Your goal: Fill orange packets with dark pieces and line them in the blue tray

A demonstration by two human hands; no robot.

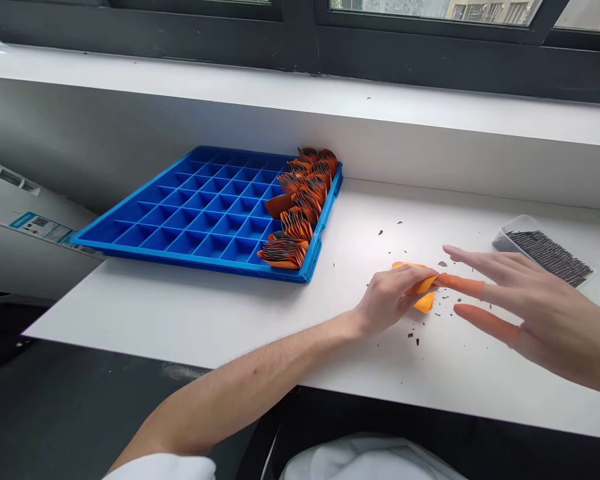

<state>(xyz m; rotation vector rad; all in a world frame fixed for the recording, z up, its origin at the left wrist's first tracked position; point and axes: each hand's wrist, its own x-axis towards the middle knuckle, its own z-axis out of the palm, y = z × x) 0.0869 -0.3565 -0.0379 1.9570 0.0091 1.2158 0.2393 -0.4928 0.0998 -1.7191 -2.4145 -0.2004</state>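
My left hand [393, 297] is closed on a small yellow-orange sheet [425, 285], which looks like paper, just above the white table. More of the same orange material [424, 305] shows beneath these fingers. My right hand [513, 293] has its fingers spread, with orange finger covers on the thumb and index finger. That index fingertip meets the sheet's edge, or nearly so. Behind my right hand stands a clear plastic box [511, 231] of thin black sticks [550, 255]. Left of my hands is a blue compartment tray [200, 260]; bundles of orange and black folded pieces [285, 250] fill its right-hand columns.
Dark crumbs [414, 338] lie scattered on the white table [360, 227] around my hands. A white ledge [280, 90] and a dark window frame [300, 40] run along the back. At the left stands a white appliance [25, 200] with a label.
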